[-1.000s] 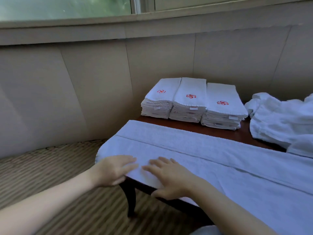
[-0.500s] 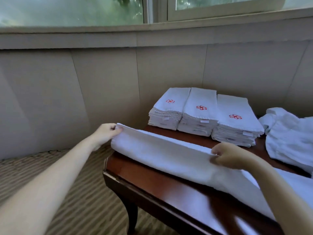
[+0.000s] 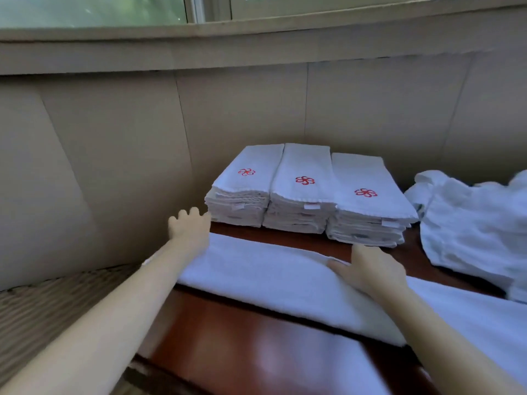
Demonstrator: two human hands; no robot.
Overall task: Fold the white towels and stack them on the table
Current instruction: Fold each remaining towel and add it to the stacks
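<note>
Though blurry, towel [image 3: 271,275] seemingly along table [image 3: 242,337]

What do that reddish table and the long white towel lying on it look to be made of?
The table looks like wood under a glossy reddish-brown varnish: it reflects light. The towel seems thick, soft cotton terry, matte, its folded edge rounded; the weave is too blurred to confirm.

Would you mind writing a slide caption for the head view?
Left hand and right hand, both open, on a folded towel across the table, three towel stacks behind.
</note>
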